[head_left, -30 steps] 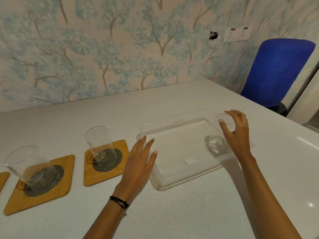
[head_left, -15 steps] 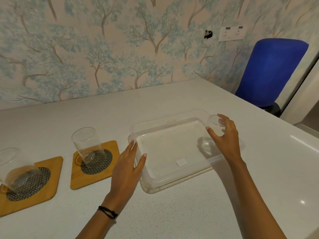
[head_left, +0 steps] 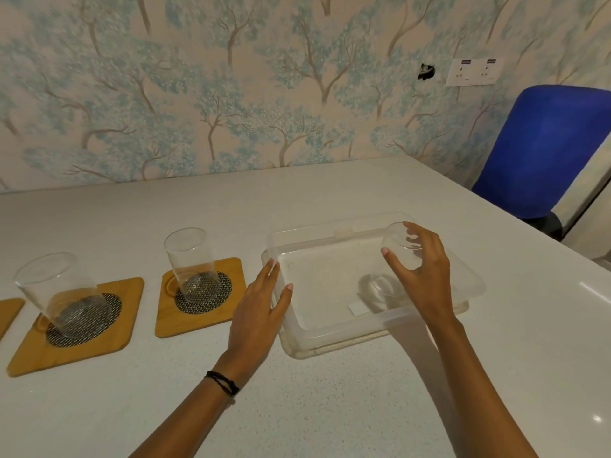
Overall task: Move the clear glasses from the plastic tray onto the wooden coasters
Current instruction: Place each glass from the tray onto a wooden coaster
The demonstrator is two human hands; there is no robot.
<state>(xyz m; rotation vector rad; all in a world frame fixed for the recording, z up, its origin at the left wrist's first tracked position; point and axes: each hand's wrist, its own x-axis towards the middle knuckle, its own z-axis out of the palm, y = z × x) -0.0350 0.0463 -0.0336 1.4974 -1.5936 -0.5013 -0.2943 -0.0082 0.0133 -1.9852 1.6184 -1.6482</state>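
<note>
Right hand (head_left: 426,276) lifts the last clear glass (head_left: 401,247) above the plastic tray (head_left: 334,335)

Its grip is clamped on that glass, over the tray's right end; left hand (head_left: 259,312), fingers spread, rests on the tray's left rim; left of the tray, two glasses stand on wooden coasters (head_left: 231,309).

Both forearms are stretched forward from the bottom edge, bare to the elbow. The left hand (head_left: 261,312) is held flat, palm down, fingers straight and slightly spread, tips pointed away from the body; a thin dark band is worn at that wrist. The right hand (head_left: 421,276) is raised a bit higher and curled into a grip, thumb set opposite the bent fingers, closed round a clear glass (head_left: 401,246), wrist angled down.
</note>
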